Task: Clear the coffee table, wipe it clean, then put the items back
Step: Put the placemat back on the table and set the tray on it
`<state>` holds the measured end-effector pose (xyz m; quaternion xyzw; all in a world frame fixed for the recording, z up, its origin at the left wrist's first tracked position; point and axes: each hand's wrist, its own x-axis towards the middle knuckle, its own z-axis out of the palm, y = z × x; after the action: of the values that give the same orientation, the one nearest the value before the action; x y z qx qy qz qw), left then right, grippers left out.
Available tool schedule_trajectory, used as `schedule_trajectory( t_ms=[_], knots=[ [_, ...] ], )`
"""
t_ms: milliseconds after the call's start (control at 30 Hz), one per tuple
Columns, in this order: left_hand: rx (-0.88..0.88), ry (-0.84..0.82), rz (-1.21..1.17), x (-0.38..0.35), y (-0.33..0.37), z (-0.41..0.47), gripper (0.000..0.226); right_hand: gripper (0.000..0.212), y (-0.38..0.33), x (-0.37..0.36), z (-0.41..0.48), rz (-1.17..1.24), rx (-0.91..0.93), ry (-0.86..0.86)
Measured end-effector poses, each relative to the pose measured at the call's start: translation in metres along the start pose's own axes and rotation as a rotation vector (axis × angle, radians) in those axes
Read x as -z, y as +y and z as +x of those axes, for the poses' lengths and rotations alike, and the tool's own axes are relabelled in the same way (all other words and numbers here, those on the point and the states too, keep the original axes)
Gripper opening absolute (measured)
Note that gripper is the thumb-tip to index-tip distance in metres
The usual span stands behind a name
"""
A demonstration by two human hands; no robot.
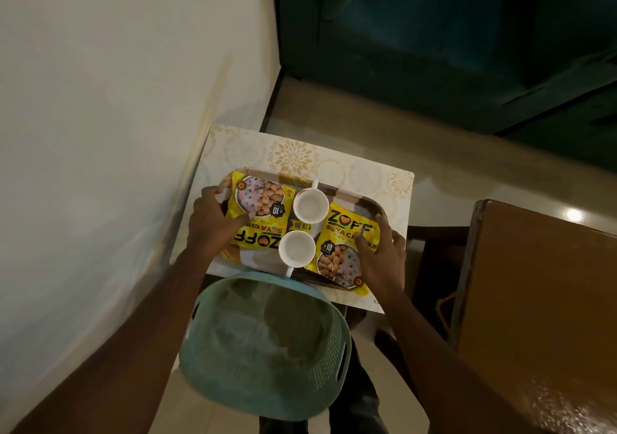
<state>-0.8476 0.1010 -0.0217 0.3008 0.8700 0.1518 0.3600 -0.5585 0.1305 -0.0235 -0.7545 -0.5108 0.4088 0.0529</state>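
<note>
Tray (337, 193): dark patterned rim, on floral-topped table (300, 153). Contents: left packet (257, 213) and right packet (347, 250), yellow snacks; far cup (310, 205) and near cup (296, 250), white, upright, between them. Left hand (213, 223) and right hand (380, 256) grip opposite tray ends. Teal basket (267, 343) just beside.

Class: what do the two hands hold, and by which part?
The tray, by its two short ends: the left hand grips the left end, the right hand the right end.
</note>
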Motion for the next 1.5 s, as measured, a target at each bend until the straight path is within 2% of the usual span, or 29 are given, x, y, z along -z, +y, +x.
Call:
schedule_trajectory(
  t_ms=[233, 567, 833, 1167, 1300, 1400, 1500],
  knots=[
    [0.027, 0.022, -0.053, 0.002, 0.003, 0.007, 0.099, 0.061, 0.000, 0.001, 0.012, 0.098, -0.036, 0.005],
    [-0.131, -0.018, 0.021, 0.013, 0.044, -0.010, 0.098, 0.058, -0.003, 0.044, 0.006, 0.202, -0.026, 0.100],
    [-0.287, -0.066, 0.102, -0.004, 0.104, -0.056, 0.093, 0.053, 0.039, 0.103, -0.004, 0.254, -0.062, 0.245],
    [-0.377, -0.170, 0.177, -0.090, 0.157, -0.141, 0.085, 0.045, 0.129, 0.196, -0.004, 0.229, -0.095, 0.348],
    [-0.366, -0.183, 0.165, -0.143, 0.171, -0.178, 0.084, 0.048, 0.180, 0.233, -0.001, 0.223, -0.089, 0.353],
    [-0.343, -0.184, 0.159, -0.186, 0.175, -0.201, 0.085, 0.058, 0.218, 0.256, 0.003, 0.205, -0.097, 0.347],
    [-0.319, -0.187, 0.146, -0.226, 0.178, -0.223, 0.085, 0.050, 0.258, 0.274, 0.010, 0.160, -0.109, 0.341]
  ],
)
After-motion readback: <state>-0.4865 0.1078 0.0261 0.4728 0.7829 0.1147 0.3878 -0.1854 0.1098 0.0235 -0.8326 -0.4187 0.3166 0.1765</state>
